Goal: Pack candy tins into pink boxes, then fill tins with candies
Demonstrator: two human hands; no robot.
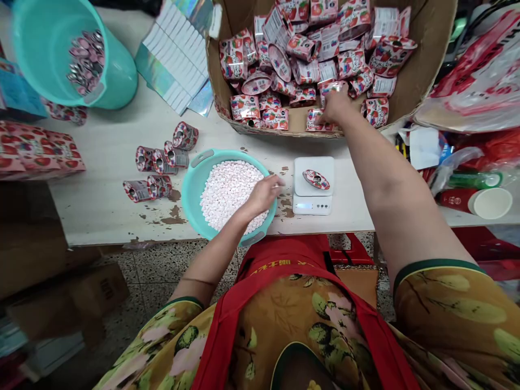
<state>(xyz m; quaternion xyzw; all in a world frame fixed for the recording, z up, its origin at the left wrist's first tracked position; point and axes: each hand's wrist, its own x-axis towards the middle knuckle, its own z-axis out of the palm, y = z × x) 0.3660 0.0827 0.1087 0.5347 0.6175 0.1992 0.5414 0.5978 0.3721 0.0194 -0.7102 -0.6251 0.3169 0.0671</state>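
White table lying below; right hand touching strawberry-print packs in carton, one o'clock, pinch unclear; left hand hovering curled over bowl, hold unclear. Packs probably handling light, dentable; sides offering grip.

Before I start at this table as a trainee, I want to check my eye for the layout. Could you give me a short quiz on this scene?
1. True or false: the right hand reaches into the cardboard box.
2. What rests on the white scale?
3. Fill in the missing word: the shallow turquoise basin by the left hand holds many small, ____ pieces.

Key:
1. True.
2. One printed pack.
3. Pale.
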